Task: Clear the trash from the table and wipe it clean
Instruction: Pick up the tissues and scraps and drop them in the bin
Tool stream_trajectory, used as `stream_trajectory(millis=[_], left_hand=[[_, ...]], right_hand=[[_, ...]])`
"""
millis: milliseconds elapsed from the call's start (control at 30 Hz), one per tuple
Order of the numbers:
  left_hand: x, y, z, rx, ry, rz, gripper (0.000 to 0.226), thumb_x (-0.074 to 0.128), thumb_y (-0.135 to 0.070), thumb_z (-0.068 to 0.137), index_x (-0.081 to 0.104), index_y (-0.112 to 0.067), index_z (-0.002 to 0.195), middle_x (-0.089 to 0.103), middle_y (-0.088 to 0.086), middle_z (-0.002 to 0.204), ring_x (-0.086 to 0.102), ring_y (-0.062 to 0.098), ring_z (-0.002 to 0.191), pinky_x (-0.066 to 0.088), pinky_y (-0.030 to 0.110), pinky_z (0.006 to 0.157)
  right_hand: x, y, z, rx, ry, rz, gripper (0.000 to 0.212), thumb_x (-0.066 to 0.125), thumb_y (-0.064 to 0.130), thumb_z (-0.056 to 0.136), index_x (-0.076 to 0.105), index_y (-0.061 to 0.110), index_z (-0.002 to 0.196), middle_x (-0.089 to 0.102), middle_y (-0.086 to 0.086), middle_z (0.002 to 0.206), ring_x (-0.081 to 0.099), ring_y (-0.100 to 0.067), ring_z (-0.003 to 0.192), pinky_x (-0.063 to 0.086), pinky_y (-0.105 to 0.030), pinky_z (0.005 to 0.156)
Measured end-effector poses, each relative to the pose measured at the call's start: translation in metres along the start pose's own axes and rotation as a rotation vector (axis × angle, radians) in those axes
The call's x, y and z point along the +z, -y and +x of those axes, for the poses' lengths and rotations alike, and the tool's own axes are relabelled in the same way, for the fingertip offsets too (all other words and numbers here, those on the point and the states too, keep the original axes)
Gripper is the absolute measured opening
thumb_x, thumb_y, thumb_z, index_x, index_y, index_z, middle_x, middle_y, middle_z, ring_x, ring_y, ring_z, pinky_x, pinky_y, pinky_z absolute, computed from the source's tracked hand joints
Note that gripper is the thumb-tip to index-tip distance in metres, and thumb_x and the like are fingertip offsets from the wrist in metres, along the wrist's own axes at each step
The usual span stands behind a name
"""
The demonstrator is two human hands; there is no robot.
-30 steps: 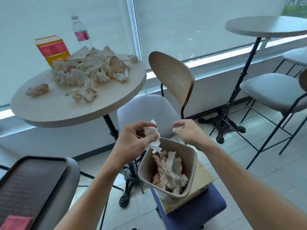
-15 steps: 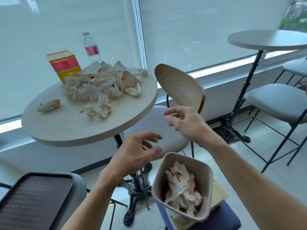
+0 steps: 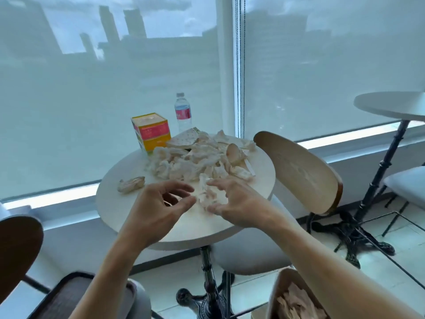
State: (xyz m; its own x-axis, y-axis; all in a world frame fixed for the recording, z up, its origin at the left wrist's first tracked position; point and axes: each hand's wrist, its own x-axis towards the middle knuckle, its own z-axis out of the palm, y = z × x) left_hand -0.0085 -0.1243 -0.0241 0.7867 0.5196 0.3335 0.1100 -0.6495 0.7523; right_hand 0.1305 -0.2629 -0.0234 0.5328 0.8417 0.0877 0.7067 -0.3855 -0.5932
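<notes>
crumpled tissue [image 3: 207, 194] on table [image 3: 119, 210], between both hands, left hand [image 3: 158, 208] and right hand [image 3: 239, 206] spread, not gripping

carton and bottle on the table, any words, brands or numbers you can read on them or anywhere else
No text can be read in this view.
Carton: print on its red band, too blurred to read.
Water bottle: red label, lettering too small and blurred.
Nothing else shows any writing.
</notes>
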Motion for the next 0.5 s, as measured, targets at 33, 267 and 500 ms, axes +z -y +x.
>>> stream_trajectory(millis=[33, 267, 500], left_hand=[[-0.007, 0.005, 0.004, -0.004, -0.014, 0.01, 0.01, 0.077, -0.028, 0.081, 0.072, -0.036, 0.086, 0.071, -0.023, 0.081, 0.066, 0.004, 0.073, 0.055, 0.022, 0.067], [-0.039, 0.033, 0.018, -0.059, -0.023, -0.015, 0.012, 0.077, -0.026, 0.081, 0.073, -0.036, 0.086, 0.073, -0.014, 0.083, 0.066, 0.005, 0.073, 0.055, 0.026, 0.07], [-0.045, 0.042, 0.029, -0.021, 0.041, -0.192, 0.041, 0.078, -0.034, 0.075, 0.06, -0.051, 0.109, 0.07, -0.016, 0.107, 0.07, 0.008, 0.088, 0.059, 0.027, 0.076]], right_hand=[[0.004, 0.004, 0.006, 0.006, 0.022, -0.028, 0.062, 0.065, 0.036, 0.091, 0.04, 0.029, 0.147, 0.044, -0.001, 0.149, 0.041, -0.02, 0.136, 0.031, -0.033, 0.112], [0.018, 0.012, 0.032, 0.019, -0.146, -0.06, 0.032, 0.059, 0.016, 0.09, 0.066, 0.016, 0.121, 0.069, -0.001, 0.106, 0.063, -0.015, 0.097, 0.048, -0.022, 0.085], [0.018, 0.051, 0.048, 0.011, -0.289, 0.471, 0.025, 0.078, 0.035, 0.082, 0.066, 0.02, 0.098, 0.072, 0.004, 0.086, 0.068, -0.008, 0.081, 0.054, -0.023, 0.072]])
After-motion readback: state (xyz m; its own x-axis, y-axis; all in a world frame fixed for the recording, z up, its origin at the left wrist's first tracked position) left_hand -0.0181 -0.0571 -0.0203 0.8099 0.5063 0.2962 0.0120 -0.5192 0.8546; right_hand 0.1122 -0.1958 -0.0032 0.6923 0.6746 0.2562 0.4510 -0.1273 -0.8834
